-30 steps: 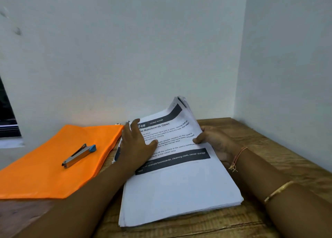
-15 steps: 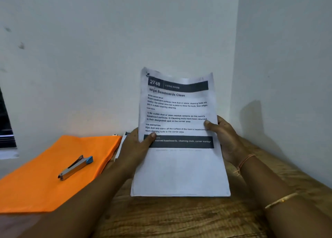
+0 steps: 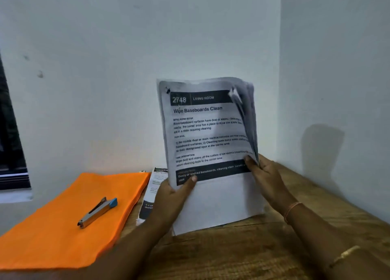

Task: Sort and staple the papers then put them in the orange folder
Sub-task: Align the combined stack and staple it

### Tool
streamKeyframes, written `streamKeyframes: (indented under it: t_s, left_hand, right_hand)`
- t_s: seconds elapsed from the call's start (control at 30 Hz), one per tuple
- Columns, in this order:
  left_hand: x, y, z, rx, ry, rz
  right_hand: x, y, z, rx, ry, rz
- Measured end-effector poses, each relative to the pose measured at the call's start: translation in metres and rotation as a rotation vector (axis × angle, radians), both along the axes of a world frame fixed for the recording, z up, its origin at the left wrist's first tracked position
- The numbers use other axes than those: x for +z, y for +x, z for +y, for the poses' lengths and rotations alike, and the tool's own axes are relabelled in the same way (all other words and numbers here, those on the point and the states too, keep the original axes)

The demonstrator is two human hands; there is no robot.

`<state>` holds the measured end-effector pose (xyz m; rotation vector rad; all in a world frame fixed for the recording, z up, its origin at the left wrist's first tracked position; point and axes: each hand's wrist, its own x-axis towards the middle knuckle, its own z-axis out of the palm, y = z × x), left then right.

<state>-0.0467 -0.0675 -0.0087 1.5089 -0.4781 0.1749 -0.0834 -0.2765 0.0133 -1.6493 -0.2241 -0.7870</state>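
The papers had been fanned at the right edge, gripped by left hand and right hand; stapling and filing apparently remained.

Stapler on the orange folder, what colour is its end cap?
Blue end cap on the silver stapler, seen in the head view.

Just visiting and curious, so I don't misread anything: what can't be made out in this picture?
Head view: the white printed paper stack shows only its front sheet, which hides the pages behind; right edge blurred.
Head view: flat printed sheet beside the orange fabric folder, mostly covered by the left hand and stack.
Head view: the right hand has its fingers behind the stack.
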Motion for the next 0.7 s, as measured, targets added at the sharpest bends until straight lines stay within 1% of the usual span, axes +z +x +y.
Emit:
streamKeyframes:
  t_s: [0.07, 0.13, 0.27, 0.4, 0.47, 0.6, 0.7]
  left_hand:
    - [-0.001, 0.002, 0.002, -0.045, 0.01, 0.051]
    - [0.0, 0.005, 0.003, -0.042, 0.049, 0.056]
    - [-0.001, 0.008, 0.003, 0.005, 0.14, 0.006]
    - [-0.003, 0.012, 0.002, 0.103, 0.18, -0.036]
    - [-0.004, 0.014, 0.002, 0.126, 0.155, -0.031]
    - [-0.002, 0.019, 0.004, 0.181, 0.042, 0.021]
    - [0.0, 0.023, 0.007, 0.216, -0.056, 0.071]
  right_hand:
    - [-0.002, 0.003, -0.002, 0.012, 0.005, 0.023]
    - [-0.004, 0.005, -0.003, 0.025, 0.024, 0.05]
    - [-0.009, 0.007, -0.004, 0.022, 0.081, 0.124]
    - [-0.013, 0.008, -0.009, -0.011, 0.111, 0.255]
    - [-0.014, 0.007, -0.011, -0.023, 0.079, 0.312]
    - [-0.016, 0.008, -0.015, -0.025, 0.0, 0.368]
    - [-0.013, 0.008, -0.017, 0.018, 0.034, 0.453]
